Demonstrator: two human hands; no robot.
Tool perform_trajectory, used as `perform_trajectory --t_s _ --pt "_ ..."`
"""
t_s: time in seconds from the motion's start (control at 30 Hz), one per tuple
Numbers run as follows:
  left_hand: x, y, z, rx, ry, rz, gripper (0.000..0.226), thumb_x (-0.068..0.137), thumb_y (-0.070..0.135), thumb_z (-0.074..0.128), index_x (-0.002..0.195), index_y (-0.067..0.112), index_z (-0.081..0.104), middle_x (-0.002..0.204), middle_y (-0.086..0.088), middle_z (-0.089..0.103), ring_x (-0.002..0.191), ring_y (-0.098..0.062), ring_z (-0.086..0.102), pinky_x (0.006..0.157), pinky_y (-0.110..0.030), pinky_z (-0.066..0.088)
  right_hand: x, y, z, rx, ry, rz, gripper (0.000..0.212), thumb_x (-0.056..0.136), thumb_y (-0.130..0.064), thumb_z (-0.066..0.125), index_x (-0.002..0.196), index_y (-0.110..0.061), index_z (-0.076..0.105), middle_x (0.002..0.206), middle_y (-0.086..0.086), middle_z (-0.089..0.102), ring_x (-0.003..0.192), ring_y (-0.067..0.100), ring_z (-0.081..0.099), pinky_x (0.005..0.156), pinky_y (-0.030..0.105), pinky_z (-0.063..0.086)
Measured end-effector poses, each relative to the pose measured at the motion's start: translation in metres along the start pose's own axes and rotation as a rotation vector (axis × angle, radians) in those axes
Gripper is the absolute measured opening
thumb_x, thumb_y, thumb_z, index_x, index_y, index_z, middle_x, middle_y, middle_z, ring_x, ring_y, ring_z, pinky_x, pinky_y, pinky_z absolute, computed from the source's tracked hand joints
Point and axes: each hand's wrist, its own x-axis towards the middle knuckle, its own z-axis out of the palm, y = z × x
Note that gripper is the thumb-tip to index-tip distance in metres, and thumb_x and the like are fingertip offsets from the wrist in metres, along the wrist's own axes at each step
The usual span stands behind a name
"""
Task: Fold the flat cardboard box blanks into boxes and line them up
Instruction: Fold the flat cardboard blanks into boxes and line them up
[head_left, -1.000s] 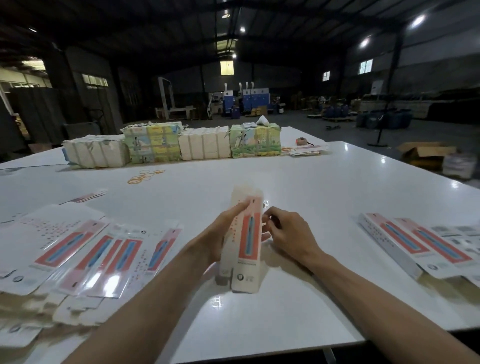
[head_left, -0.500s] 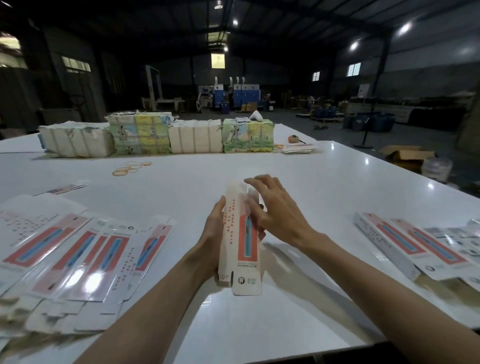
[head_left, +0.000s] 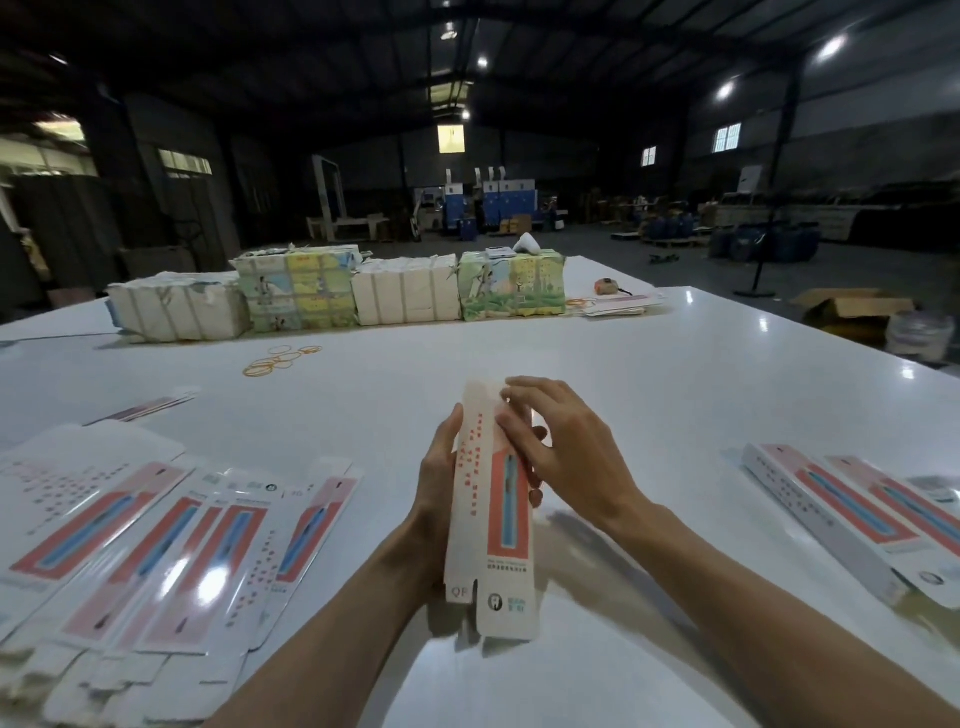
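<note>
Head view.

Item 1: long narrow white cardboard box with a coral-and-blue printed panel (head_left: 491, 514), partly formed, at the centre of the frame, standing lengthwise above the glossy white worktop (head_left: 675, 374). Its near end flaps hang open toward 6 o'clock.

Item 2: left hand (head_left: 439, 488), at 9 o'clock of the box. Grip wrapped round the box's left side; fingertips show past its right edge, so the hand clasps the box.

Item 3: right hand (head_left: 558, 452), at 2 o'clock of the box. Fingers loosely spread, tips pressing on the far top end of the box; it touches the box rather than enclosing it.

Item 4: fanned spread of flat white cardboard blanks with the same coral-and-blue print (head_left: 156, 530), lying on the worktop at 9 o'clock, well apart from the held box.

Item 5: two folded white boxes of the same print (head_left: 852, 514), side by side on the worktop at 3 o'clock, touching each other.

Item 6: row of four wrapped paper bundles, white and green-yellow illustrated (head_left: 337, 296), at 12 o'clock along the far part of the worktop.

Item 7: loose tan rubber bands (head_left: 280, 358), on the worktop at 11 o'clock, just in front of the bundles.
</note>
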Motion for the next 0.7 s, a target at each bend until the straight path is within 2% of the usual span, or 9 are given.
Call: perform_trajectory --t_s 0.1,0.2,0.3,0.37,0.53,0.7 --pt "0.001 0.002 -0.001 -0.042 -0.008 -0.013 0.053 0.104 0.053 0.035 0.096 0.009 0.062 0.077 -0.015 0.069 0.055 -0.026 0.069 0.056 -0.035 0.062 -0.001 0.0 -0.003 0.005 -0.026 -0.036 0.035 0.104 -0.036 0.062 0.131 -0.016 0.071 0.14 -0.003 0.063 0.124 0.011 0.059 0.1 0.023 0.052" --pt "0.0 0.004 -0.002 -0.038 -0.045 -0.073 0.056 0.106 0.055 0.034 0.1 0.007 0.062 0.079 -0.016 0.071 0.056 -0.027 0.07 0.057 -0.037 0.062 0.002 -0.003 -0.005 0.127 -0.049 0.024 0.03 0.102 -0.03 0.066 0.126 -0.013 0.072 0.136 -0.002 0.064 0.124 0.011 0.057 0.1 0.02 0.051" --pt "-0.003 0.005 -0.002 0.031 -0.057 -0.082 0.057 0.102 0.062 0.046 0.108 0.007 0.062 0.087 -0.019 0.072 0.064 -0.031 0.073 0.062 -0.039 0.063 0.005 -0.01 -0.007 0.277 -0.037 0.121 0.02 0.103 -0.023 0.066 0.117 -0.011 0.072 0.129 -0.001 0.063 0.118 0.013 0.06 0.096 0.023 0.056" --pt "-0.003 0.005 -0.002 0.068 -0.071 -0.075 0.063 0.097 0.066 0.043 0.112 0.008 0.063 0.092 -0.02 0.073 0.07 -0.034 0.074 0.065 -0.04 0.063 0.007 -0.013 -0.01 0.328 -0.014 0.158 0.017 0.103 -0.023 0.065 0.116 -0.012 0.071 0.127 -0.002 0.063 0.115 0.015 0.062 0.096 0.027 0.058" --pt "-0.003 0.011 -0.003 0.1 -0.066 -0.065 0.064 0.092 0.068 0.041 0.11 0.01 0.064 0.091 -0.019 0.074 0.069 -0.034 0.075 0.062 -0.039 0.063 0.004 -0.016 -0.014 0.156 -0.066 0.07 0.031 0.104 -0.027 0.064 0.13 -0.013 0.071 0.136 -0.002 0.062 0.127 0.011 0.053 0.103 0.024 0.05" --pt "-0.003 0.008 -0.003 0.133 -0.041 -0.088 0.064 0.106 0.066 0.035 0.114 0.008 0.061 0.092 -0.02 0.073 0.069 -0.034 0.074 0.062 -0.039 0.063 0.005 -0.015 -0.014 0.21 -0.075 0.094 0.023 0.102 -0.022 0.067 0.121 -0.01 0.073 0.132 0.0 0.063 0.124 0.015 0.055 0.101 0.025 0.052"
